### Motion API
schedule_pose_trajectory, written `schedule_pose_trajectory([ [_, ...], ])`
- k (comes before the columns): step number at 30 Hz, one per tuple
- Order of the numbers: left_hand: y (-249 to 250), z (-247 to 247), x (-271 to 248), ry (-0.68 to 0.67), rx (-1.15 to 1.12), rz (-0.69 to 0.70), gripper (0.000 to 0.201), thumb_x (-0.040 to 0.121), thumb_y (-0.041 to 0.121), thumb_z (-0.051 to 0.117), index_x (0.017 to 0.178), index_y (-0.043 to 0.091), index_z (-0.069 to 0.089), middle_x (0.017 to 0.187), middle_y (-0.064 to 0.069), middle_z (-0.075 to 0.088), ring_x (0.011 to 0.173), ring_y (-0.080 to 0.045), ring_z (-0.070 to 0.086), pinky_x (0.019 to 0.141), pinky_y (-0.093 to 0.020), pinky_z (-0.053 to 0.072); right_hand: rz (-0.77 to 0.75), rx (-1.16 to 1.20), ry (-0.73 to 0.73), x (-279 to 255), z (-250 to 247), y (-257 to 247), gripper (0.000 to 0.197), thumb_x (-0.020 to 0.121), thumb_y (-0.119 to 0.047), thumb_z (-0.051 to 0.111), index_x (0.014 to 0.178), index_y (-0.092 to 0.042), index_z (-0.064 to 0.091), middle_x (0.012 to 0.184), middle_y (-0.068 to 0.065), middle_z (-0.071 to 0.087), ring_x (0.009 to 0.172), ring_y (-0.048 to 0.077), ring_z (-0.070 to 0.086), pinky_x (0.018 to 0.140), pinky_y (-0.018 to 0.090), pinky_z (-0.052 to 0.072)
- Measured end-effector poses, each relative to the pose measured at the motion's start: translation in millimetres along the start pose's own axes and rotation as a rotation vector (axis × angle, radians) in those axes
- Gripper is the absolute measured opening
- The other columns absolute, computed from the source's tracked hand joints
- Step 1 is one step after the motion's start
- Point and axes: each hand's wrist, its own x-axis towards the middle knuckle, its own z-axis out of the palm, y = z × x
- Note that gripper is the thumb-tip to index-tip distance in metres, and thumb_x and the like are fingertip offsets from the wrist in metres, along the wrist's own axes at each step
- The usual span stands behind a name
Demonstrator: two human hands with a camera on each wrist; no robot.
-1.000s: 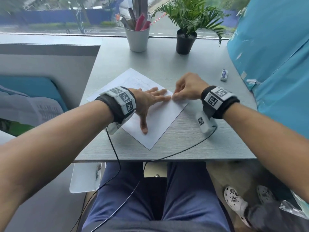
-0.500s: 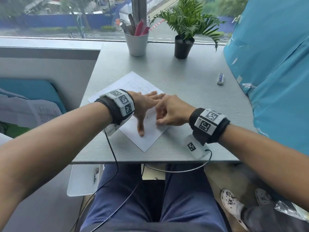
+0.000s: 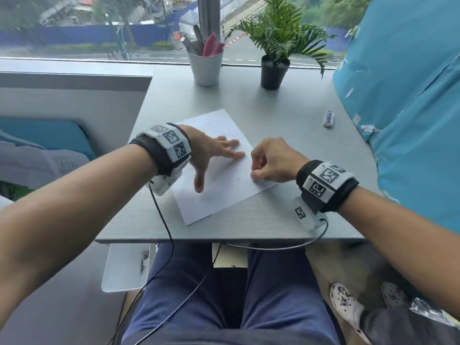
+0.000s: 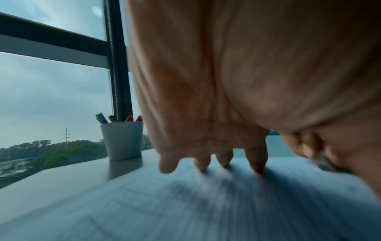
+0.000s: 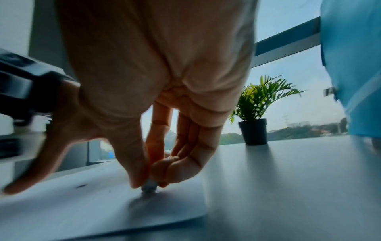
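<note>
A white sheet of paper [image 3: 219, 195] lies askew on the grey desk [image 3: 273, 220]. My left hand [image 3: 216, 158] presses on it with straight, spread fingers and the thumb pointing toward me. In the left wrist view the fingertips [image 4: 255, 164] touch the sheet [image 4: 185, 203]. My right hand [image 3: 254, 171] hovers curled over the sheet's right part. In the right wrist view this hand [image 5: 148, 181] pinches a small grey-white eraser stub [image 5: 149, 187] between thumb and fingers, its tip pressed on the paper [image 5: 82, 212]. A few dark specks lie on the sheet.
A white cup of pens [image 3: 205, 66] and a small potted plant [image 3: 275, 70] stand at the desk's far edge by the window. A second, wrapped eraser [image 3: 329, 118] lies at the right. A blue covered bulk [image 3: 410, 95] borders the desk's right side. Cables hang over the near edge.
My right hand slid left across the paper to beside the left thumb, then back right to its present spot. The left hand stayed pressed on the sheet.
</note>
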Motion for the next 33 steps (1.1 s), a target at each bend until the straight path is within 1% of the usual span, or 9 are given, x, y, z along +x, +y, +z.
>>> schedule_pose_trajectory([
  [5, 10.8, 14.1, 0.8, 0.118, -0.154, -0.028, 0.135, 0.049, 0.085, 0.07, 0.157, 0.044, 0.001, 0.164, 0.017, -0.016, 0.153, -0.014, -0.012, 0.123, -0.055, 0.001, -0.117, 0.032, -0.048, -23.3, 24.4, -25.1, 0.009, 0.078, -0.017, 0.079, 0.073, -0.014, 0.071, 0.072, -0.004, 0.066, 0.069, 0.01, 0.064, 0.064, 0.023, 0.055],
  [8, 21.4, 28.3, 8.6, 0.216, -0.231, 0.03, 0.128, 0.052, 0.077, 0.078, 0.156, 0.046, 0.01, 0.165, 0.011, -0.017, 0.152, -0.02, -0.016, 0.116, -0.066, 0.001, -0.148, 0.017, -0.11, -12.3, 18.7, -27.9, 0.005, 0.076, -0.015, 0.08, 0.076, -0.014, 0.075, 0.075, -0.003, 0.07, 0.071, 0.01, 0.066, 0.067, 0.024, 0.056],
  [11, 20.2, 34.1, 10.5, 0.233, -0.245, 0.012, 0.133, 0.055, 0.074, 0.081, 0.156, 0.046, 0.0, 0.164, 0.012, -0.022, 0.151, -0.017, -0.021, 0.113, -0.074, 0.0, -0.034, 0.024, 0.028, 11.3, 0.4, -12.1, 0.005, 0.073, -0.016, 0.08, 0.076, -0.014, 0.076, 0.074, -0.003, 0.068, 0.073, 0.014, 0.067, 0.066, 0.024, 0.056],
  [13, 20.9, 33.9, 10.4, 0.206, -0.244, -0.004, 0.138, 0.052, 0.073, 0.082, 0.156, 0.045, -0.005, 0.163, 0.011, -0.025, 0.149, -0.017, -0.025, 0.113, -0.073, -0.004, -0.026, 0.034, 0.045, 12.6, 2.1, -13.5, 0.005, 0.073, -0.016, 0.08, 0.074, -0.014, 0.075, 0.073, -0.003, 0.067, 0.073, 0.015, 0.067, 0.063, 0.024, 0.055],
  [18, 28.2, 31.4, 9.6, 0.173, -0.222, -0.011, 0.143, 0.049, 0.074, 0.083, 0.155, 0.044, -0.008, 0.161, 0.008, -0.03, 0.147, -0.021, -0.029, 0.108, -0.077, -0.005, -0.228, 0.017, -0.161, -10.3, 22.7, -32.9, 0.008, 0.077, -0.014, 0.077, 0.072, -0.017, 0.072, 0.069, -0.01, 0.066, 0.065, 0.002, 0.063, 0.059, 0.014, 0.048],
  [22, 27.2, 32.3, 10.6, 0.175, -0.218, -0.046, 0.147, 0.051, 0.074, 0.082, 0.155, 0.038, -0.015, 0.161, 0.011, -0.031, 0.148, -0.017, -0.028, 0.113, -0.073, -0.004, -0.07, 0.011, 0.054, 13.7, 1.6, -8.5, 0.005, 0.073, -0.018, 0.079, 0.072, -0.014, 0.076, 0.066, -0.004, 0.066, 0.065, 0.013, 0.064, 0.06, 0.026, 0.053],
  [27, 28.9, 29.6, 9.4, 0.158, -0.227, -0.028, 0.147, 0.048, 0.075, 0.082, 0.154, 0.043, -0.014, 0.16, 0.009, -0.032, 0.147, -0.02, -0.029, 0.109, -0.077, -0.005, -0.229, 0.012, -0.186, -12.9, 22.5, -38.5, 0.008, 0.077, -0.017, 0.079, 0.071, -0.019, 0.073, 0.073, -0.01, 0.066, 0.071, 0.002, 0.063, 0.064, 0.017, 0.052],
  [31, 26.2, 31.8, 11.2, 0.162, -0.219, -0.051, 0.149, 0.047, 0.077, 0.082, 0.155, 0.04, -0.014, 0.16, 0.014, -0.031, 0.148, -0.015, -0.028, 0.114, -0.072, -0.004, -0.038, -0.017, -0.001, 17.6, -5.4, -10.3, 0.01, 0.072, -0.022, 0.083, 0.076, -0.015, 0.077, 0.073, -0.005, 0.069, 0.068, 0.008, 0.063, 0.06, 0.022, 0.046],
  [33, 26.2, 31.8, 10.6, 0.159, -0.222, -0.043, 0.148, 0.048, 0.077, 0.082, 0.154, 0.042, -0.015, 0.16, 0.013, -0.031, 0.147, -0.016, -0.029, 0.113, -0.072, -0.005, -0.089, -0.02, -0.048, 10.8, 2.6, -18.0, 0.007, 0.073, -0.019, 0.082, 0.074, -0.014, 0.076, 0.072, -0.012, 0.064, 0.072, 0.007, 0.063, 0.062, 0.021, 0.048],
])
